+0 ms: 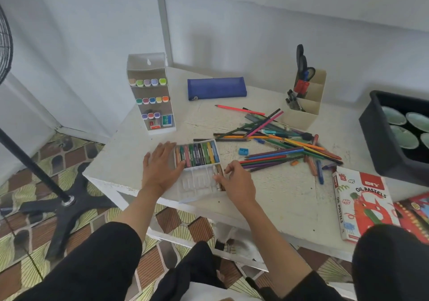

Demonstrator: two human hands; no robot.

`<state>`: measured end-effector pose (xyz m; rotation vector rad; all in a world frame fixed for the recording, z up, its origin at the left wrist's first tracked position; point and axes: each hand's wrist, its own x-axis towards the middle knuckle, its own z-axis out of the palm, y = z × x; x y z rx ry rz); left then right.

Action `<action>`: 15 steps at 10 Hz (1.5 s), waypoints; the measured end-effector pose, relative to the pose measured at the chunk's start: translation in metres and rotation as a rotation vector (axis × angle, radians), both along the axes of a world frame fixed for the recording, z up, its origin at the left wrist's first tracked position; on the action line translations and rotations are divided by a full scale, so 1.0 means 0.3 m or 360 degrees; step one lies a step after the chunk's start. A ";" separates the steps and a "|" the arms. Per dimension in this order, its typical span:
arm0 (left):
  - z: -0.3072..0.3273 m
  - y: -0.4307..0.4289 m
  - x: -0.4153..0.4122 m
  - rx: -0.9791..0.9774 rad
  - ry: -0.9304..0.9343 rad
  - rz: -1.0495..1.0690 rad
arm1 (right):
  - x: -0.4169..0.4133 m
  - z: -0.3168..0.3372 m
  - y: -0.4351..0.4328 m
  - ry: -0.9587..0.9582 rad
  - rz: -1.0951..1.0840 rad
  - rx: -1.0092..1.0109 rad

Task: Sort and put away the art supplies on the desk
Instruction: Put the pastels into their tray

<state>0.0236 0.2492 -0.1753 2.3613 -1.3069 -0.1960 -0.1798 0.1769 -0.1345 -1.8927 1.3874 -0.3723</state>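
A white plastic pastel tray (197,183) lies at the desk's near edge, its far row filled with several oil pastels (197,154). My left hand (162,167) rests flat on the tray's left side with straight fingers, thumb on the tray. My right hand (236,181) pinches a brown pastel (218,173) at the right end of the tray's near row. A heap of colored pencils and crayons (285,148) sprawls right of the tray. The oil pastels box (362,205) lies at the near right.
A white marker rack (152,96) stands at the back left, a blue pencil pouch (217,88) behind the tray, a beige organizer (306,105) with scissors at the back, a blue sharpener (243,151), a black bin (380,138) with bowls at right, and a fan stand (58,196) on the floor.
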 end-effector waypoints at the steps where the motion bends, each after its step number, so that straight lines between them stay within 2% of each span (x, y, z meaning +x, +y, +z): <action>1: -0.007 -0.001 0.000 0.0026 -0.0026 -0.0006 | -0.066 0.011 -0.041 -0.0227 -0.0170 -0.0099; 2: -0.009 -0.004 0.005 0.0038 -0.0041 -0.0003 | -0.185 0.019 -0.136 -0.0155 -0.0401 -0.0338; 4: -0.015 -0.007 0.003 0.0043 -0.0046 0.0001 | -0.458 0.012 -0.276 0.0369 -0.0669 -0.0759; 6: -0.014 -0.006 0.004 0.0016 -0.0059 0.0000 | -0.536 -0.006 -0.325 0.0753 -0.0652 -0.0723; 8: -0.015 -0.008 0.002 0.0004 -0.0057 0.0029 | -0.556 -0.019 -0.312 0.1042 -0.0750 -0.0542; 9: -0.014 -0.007 0.000 -0.0009 -0.0056 0.0034 | -0.559 -0.027 -0.311 0.1094 -0.0791 -0.0533; 10: -0.013 -0.007 -0.001 -0.0010 -0.0056 0.0036 | -0.560 -0.032 -0.312 0.0989 -0.0866 -0.0561; 11: -0.012 -0.007 -0.001 -0.0012 -0.0058 0.0033 | -0.550 -0.033 -0.299 0.0670 -0.0936 -0.0745; 12: -0.014 -0.010 0.001 -0.0008 -0.0068 0.0026 | -0.529 -0.016 -0.272 0.0125 -0.0981 -0.0956; 13: -0.014 -0.011 0.002 -0.0015 -0.0064 0.0032 | -0.492 0.016 -0.244 -0.0381 -0.0918 -0.0971; 14: -0.014 -0.010 0.001 -0.0008 -0.0060 0.0038 | -0.421 0.047 -0.195 -0.0669 -0.0803 -0.0875; 15: -0.013 -0.008 -0.001 -0.0002 -0.0067 0.0035 | -0.317 0.064 -0.126 -0.0906 -0.0634 -0.0590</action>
